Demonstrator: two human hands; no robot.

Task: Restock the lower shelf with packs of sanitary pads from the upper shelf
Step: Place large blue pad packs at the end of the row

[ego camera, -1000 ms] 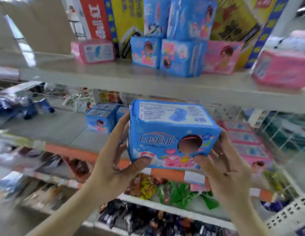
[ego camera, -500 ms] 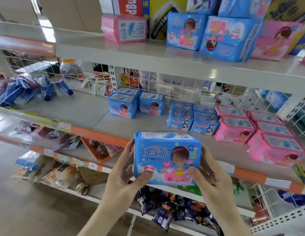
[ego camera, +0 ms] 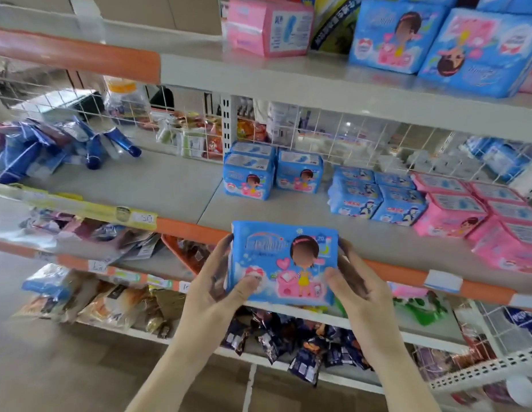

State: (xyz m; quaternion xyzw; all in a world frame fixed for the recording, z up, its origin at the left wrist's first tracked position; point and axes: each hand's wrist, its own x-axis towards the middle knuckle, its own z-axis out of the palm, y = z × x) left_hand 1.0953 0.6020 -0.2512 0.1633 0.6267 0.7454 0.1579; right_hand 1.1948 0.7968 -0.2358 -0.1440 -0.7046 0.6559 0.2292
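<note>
I hold a blue pack of sanitary pads (ego camera: 284, 263) upright in both hands, just in front of the lower shelf's orange front edge (ego camera: 193, 230). My left hand (ego camera: 217, 289) grips its left side with the thumb on the front. My right hand (ego camera: 358, 285) grips the right side the same way. On the lower shelf (ego camera: 169, 185) stand matching blue packs (ego camera: 248, 179), darker blue packs (ego camera: 374, 197) and pink packs (ego camera: 472, 215). The upper shelf (ego camera: 288, 75) carries large blue packs (ego camera: 395, 34) and a pink pack (ego camera: 269, 25).
A wire mesh back (ego camera: 333, 129) closes the lower shelf. Blue tubes and pouches (ego camera: 51, 147) lie at its left end. Bare shelf surface lies in front of the two small blue packs. Snack bags (ego camera: 288, 343) fill the shelves underneath.
The pack has come down from the upper shelf's level to the lower shelf's front edge, tilting so its front faces me. Both hands kept their hold.
</note>
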